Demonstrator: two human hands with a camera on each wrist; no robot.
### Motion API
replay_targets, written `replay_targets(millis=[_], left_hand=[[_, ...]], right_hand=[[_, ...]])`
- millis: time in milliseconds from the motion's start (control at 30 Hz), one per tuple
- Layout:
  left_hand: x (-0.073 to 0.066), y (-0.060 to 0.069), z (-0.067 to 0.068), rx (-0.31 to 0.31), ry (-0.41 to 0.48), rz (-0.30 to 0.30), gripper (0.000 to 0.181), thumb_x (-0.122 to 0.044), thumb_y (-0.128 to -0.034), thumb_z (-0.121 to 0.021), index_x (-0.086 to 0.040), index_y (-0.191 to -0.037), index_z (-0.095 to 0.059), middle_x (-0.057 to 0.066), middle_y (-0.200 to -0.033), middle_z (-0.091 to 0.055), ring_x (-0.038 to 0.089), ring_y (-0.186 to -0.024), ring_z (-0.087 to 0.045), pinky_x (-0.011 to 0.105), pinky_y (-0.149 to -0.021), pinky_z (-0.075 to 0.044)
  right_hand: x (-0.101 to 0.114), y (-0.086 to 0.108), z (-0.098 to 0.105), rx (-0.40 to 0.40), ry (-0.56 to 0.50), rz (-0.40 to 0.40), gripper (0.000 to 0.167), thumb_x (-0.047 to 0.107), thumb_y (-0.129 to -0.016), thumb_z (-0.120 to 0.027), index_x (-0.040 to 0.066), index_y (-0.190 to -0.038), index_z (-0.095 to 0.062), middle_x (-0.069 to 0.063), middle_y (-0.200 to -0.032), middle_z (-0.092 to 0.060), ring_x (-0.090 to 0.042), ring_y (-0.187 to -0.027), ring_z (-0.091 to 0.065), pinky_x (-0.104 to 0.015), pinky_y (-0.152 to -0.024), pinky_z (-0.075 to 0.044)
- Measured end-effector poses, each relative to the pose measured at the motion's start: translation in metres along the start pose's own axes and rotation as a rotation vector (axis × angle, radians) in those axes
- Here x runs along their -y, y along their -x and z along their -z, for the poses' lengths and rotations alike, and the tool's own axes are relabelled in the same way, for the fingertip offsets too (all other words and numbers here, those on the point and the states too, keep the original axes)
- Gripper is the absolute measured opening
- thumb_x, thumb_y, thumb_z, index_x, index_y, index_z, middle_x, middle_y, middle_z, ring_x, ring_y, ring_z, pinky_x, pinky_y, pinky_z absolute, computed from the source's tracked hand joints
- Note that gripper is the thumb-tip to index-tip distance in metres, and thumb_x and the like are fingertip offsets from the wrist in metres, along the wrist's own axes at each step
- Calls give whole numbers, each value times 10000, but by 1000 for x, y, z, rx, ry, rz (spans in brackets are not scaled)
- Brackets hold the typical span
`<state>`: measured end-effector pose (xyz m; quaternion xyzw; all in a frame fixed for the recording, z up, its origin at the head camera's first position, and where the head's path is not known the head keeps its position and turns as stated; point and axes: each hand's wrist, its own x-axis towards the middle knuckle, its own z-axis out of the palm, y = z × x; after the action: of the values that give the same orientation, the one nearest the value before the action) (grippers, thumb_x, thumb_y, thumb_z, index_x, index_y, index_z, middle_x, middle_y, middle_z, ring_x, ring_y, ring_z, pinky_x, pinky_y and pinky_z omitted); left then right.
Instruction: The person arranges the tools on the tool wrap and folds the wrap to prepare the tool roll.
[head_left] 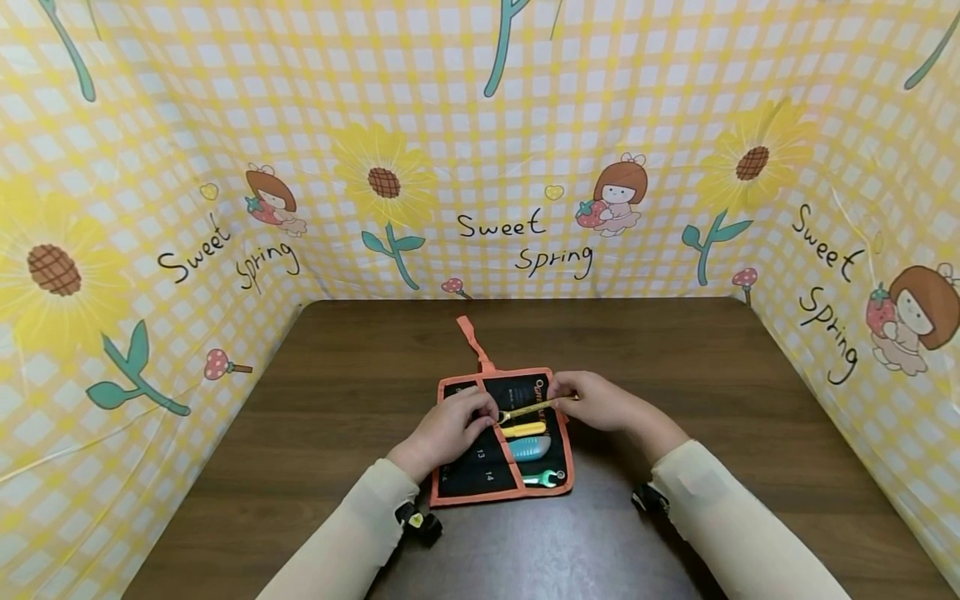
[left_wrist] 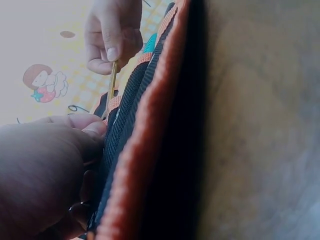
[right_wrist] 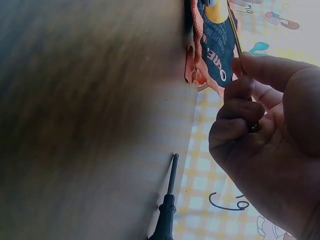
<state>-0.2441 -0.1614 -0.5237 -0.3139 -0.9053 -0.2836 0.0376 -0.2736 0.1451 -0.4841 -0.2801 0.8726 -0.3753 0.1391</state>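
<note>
A black tool pouch (head_left: pixel 468 479) with orange edging lies spread on the table. My right hand (head_left: pixel 600 404) pinches the far end of a thin gold-coloured wrench (head_left: pixel 532 408), also seen in the left wrist view as a gold shaft (left_wrist: pixel 113 77). The wrench's other end meets the orange pocket band beside the fingers of my left hand (head_left: pixel 450 425), which grip the pocket edge. Below the wrench, a yellow-handled tool (head_left: pixel 525 430), a teal-handled tool (head_left: pixel 529 448) and a green wrench (head_left: pixel 542 479) sit in pockets. In the right wrist view, my right hand's fingers (right_wrist: pixel 240 115) are curled round the wrench.
An orange strap (head_left: pixel 471 337) runs from the pouch's far edge across the brown table (head_left: pixel 360 350). Patterned yellow checked cloth (head_left: pixel 480 167) stands behind and at both sides. A dark tool with a thin pointed shaft (right_wrist: pixel 172 175) shows low in the right wrist view.
</note>
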Motion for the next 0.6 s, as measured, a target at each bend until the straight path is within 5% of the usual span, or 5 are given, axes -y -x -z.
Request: replay_targets(millis=[600], left_hand=[[0, -1, 1, 62, 61, -16, 165, -151, -1052, -647, -300, -1002, -597, -129, -997, -531, 95, -872, -534, 302, -778, -495]], right_hand=[[8, -5, -1, 73, -55, -85, 60, 129, -1044, -656, 96, -994, -661, -64, -852, -649, -181, -739, -556, -366, -687, -464]])
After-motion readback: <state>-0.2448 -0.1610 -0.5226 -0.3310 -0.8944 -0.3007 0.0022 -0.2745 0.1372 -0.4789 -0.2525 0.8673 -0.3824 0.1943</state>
